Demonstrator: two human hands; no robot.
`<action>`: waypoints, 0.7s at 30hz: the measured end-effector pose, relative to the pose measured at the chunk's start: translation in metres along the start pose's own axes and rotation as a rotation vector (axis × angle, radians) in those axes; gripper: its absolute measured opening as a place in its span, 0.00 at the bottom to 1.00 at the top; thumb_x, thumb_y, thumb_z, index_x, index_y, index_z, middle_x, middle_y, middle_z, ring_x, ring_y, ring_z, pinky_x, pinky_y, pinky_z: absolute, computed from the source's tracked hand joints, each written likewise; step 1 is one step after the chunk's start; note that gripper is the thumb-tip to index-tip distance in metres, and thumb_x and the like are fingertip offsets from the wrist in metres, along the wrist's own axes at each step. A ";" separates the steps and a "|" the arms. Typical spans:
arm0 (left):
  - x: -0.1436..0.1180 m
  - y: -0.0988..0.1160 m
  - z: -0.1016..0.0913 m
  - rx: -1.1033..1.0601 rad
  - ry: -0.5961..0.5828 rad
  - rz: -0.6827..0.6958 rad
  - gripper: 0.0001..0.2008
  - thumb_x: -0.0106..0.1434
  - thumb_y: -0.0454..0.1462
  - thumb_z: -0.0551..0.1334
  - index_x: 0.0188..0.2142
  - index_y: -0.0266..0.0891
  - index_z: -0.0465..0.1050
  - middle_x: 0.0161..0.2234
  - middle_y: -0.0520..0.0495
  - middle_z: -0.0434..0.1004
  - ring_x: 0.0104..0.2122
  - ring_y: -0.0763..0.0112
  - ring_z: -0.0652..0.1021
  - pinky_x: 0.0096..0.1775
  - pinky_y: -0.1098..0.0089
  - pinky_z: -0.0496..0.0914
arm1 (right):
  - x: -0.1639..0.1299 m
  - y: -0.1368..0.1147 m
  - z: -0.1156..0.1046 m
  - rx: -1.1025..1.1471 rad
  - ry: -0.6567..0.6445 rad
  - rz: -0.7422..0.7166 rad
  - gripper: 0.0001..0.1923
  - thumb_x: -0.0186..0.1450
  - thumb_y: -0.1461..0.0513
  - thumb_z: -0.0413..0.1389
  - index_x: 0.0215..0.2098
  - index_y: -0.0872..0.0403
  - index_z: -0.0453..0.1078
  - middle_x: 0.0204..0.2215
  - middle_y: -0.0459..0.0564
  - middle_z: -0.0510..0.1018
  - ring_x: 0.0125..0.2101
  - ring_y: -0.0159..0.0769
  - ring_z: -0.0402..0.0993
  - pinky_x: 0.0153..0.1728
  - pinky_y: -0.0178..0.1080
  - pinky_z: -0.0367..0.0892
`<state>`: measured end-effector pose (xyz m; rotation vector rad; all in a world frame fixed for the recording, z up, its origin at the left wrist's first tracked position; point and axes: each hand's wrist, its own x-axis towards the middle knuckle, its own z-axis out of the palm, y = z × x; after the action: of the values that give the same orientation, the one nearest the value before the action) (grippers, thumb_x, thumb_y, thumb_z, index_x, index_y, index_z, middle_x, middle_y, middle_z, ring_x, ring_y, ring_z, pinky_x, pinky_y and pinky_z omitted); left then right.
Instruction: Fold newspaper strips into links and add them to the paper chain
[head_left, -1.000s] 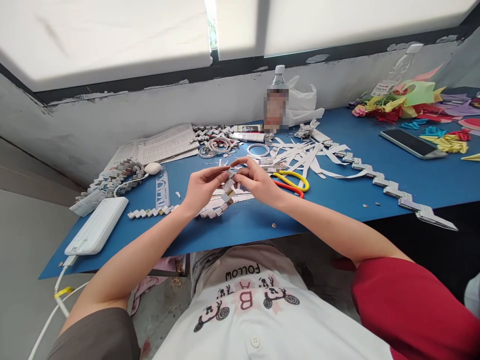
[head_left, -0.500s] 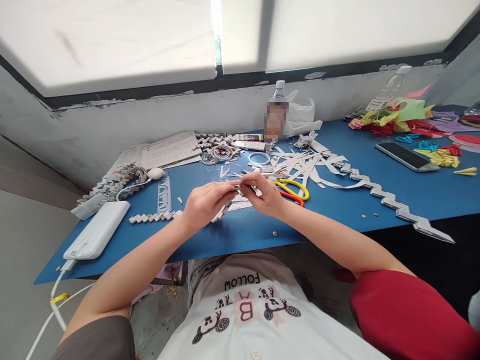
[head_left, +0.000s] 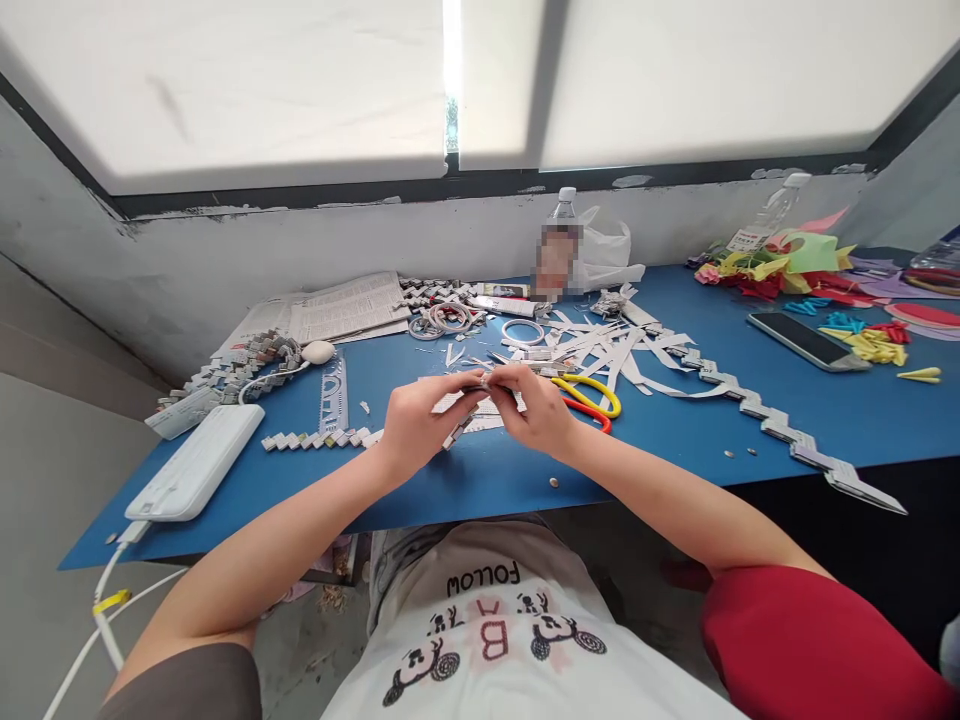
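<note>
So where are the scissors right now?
In the head view, the yellow and red scissors lie on the blue table, just right of the right hand, at the near edge of the white paper strips.

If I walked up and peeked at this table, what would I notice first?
Probably the two hands in the middle: the left hand and right hand pinch a folded paper chain together just above the blue table. Next come the yellow and red scissors beside the right hand, among white paper strips. A bright pile of colored paper sits at the far right.
</note>
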<state>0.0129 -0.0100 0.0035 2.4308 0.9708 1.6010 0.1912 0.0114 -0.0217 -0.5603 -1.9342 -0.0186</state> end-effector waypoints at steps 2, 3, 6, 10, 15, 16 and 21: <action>0.000 0.001 0.003 -0.117 -0.014 -0.287 0.07 0.59 0.40 0.66 0.36 0.42 0.78 0.35 0.50 0.83 0.32 0.69 0.82 0.39 0.70 0.76 | 0.000 -0.002 0.001 -0.039 -0.058 0.074 0.07 0.67 0.67 0.48 0.42 0.51 0.59 0.30 0.50 0.78 0.28 0.37 0.77 0.28 0.36 0.68; 0.001 0.000 0.004 -0.188 -0.030 -0.402 0.08 0.57 0.41 0.68 0.35 0.41 0.78 0.33 0.50 0.82 0.32 0.68 0.81 0.38 0.70 0.76 | 0.001 -0.003 0.002 -0.037 -0.092 0.120 0.06 0.66 0.66 0.48 0.42 0.51 0.59 0.30 0.50 0.78 0.29 0.38 0.77 0.28 0.36 0.67; 0.010 -0.008 0.002 -0.413 -0.107 -0.644 0.13 0.51 0.44 0.71 0.31 0.38 0.77 0.30 0.49 0.80 0.30 0.68 0.79 0.33 0.70 0.74 | 0.004 -0.007 0.001 0.061 -0.183 0.279 0.04 0.67 0.65 0.48 0.41 0.52 0.59 0.31 0.51 0.79 0.30 0.37 0.76 0.30 0.37 0.67; 0.021 -0.028 -0.003 -0.738 -0.304 -0.938 0.16 0.46 0.44 0.74 0.28 0.36 0.75 0.25 0.51 0.75 0.26 0.74 0.75 0.31 0.72 0.71 | 0.012 -0.013 -0.004 0.239 -0.236 0.501 0.03 0.67 0.61 0.49 0.39 0.53 0.61 0.29 0.49 0.78 0.28 0.35 0.73 0.28 0.36 0.65; 0.025 -0.043 -0.002 -1.046 -0.475 -1.132 0.18 0.45 0.44 0.75 0.29 0.34 0.75 0.26 0.49 0.75 0.27 0.74 0.75 0.30 0.75 0.69 | 0.018 -0.012 -0.008 0.527 -0.275 0.712 0.05 0.65 0.60 0.52 0.36 0.53 0.62 0.26 0.47 0.77 0.27 0.34 0.71 0.27 0.35 0.64; 0.026 -0.043 -0.001 -1.076 -0.504 -1.134 0.18 0.46 0.44 0.75 0.28 0.34 0.74 0.26 0.48 0.76 0.26 0.74 0.75 0.30 0.75 0.69 | 0.018 -0.011 -0.008 0.599 -0.272 0.736 0.05 0.65 0.60 0.53 0.37 0.53 0.62 0.27 0.47 0.77 0.28 0.34 0.72 0.27 0.35 0.64; 0.028 -0.041 -0.001 -1.122 -0.543 -1.152 0.16 0.47 0.42 0.75 0.26 0.33 0.73 0.23 0.50 0.74 0.24 0.75 0.74 0.27 0.77 0.68 | 0.018 -0.008 -0.007 0.803 -0.231 0.795 0.07 0.64 0.59 0.55 0.36 0.53 0.62 0.28 0.47 0.77 0.33 0.35 0.75 0.32 0.36 0.67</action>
<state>0.0005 0.0372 0.0102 1.0226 0.7511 0.6376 0.1884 0.0094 -0.0009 -0.7416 -1.6148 1.3051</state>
